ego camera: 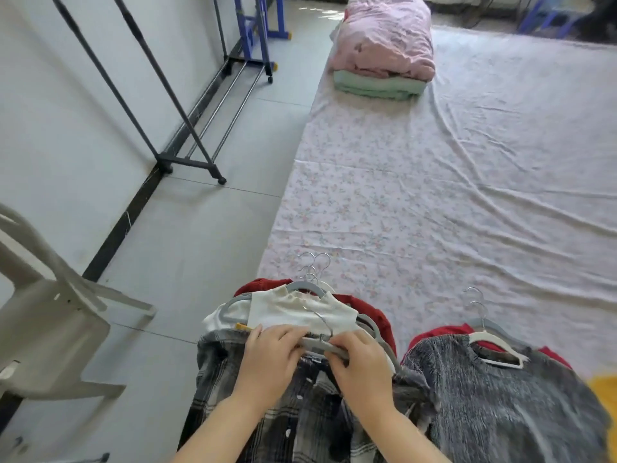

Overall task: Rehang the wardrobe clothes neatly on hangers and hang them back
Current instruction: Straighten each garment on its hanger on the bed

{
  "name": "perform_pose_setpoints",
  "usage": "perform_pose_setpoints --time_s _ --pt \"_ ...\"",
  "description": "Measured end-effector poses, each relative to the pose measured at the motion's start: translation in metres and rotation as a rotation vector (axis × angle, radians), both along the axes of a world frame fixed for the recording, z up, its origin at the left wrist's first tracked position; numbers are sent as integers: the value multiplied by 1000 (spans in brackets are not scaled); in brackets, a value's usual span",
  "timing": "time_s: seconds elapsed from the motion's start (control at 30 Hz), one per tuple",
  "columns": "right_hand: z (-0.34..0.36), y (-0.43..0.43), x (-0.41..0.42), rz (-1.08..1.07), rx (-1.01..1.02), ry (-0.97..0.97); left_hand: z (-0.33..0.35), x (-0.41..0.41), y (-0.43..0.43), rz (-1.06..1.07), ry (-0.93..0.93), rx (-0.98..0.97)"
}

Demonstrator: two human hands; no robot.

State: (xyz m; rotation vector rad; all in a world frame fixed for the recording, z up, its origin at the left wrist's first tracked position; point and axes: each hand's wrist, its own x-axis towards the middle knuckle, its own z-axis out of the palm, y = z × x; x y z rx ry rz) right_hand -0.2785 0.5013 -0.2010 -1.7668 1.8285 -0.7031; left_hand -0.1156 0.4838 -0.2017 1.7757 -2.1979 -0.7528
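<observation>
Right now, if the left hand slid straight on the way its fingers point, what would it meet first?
The left hand grips the grey hanger. Straight on, away and slightly right, it would probably meet the white top first, then the sheet; depth is hard to judge.

Visible only as two hands and forearms, cut off by the bottom edge of view. Bare throughout: left hand (pixel 270 357), right hand (pixel 364 367), both wrists, both forearms uncovered as far as the frame edge. Rounded, fairly short fingers (pixel 288 333), softly blurred, nails too indistinct to make out. Smooth, plain wrists; forearms widening toward the lower edge.
</observation>
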Motion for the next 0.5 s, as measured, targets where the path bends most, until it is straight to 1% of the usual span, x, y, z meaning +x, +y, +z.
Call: perform_pose_setpoints --time_s 0.1,0.17,0.23,0.37,0.5 --pt "27 32 -2 26 -64 47 23 -1 26 -1 113 -68" --pt "41 55 -4 -6 -95 46 37 -2 42 -23 189 -67" --pt "52 81 -6 -81 -118 20 50 -3 59 -71 248 -62" --pt "72 144 -10 -286 -157 -27 75 -13 99 -215 312 -131" --pt "94 206 -17 -417 -239 39 98 -32 140 -290 340 -141"
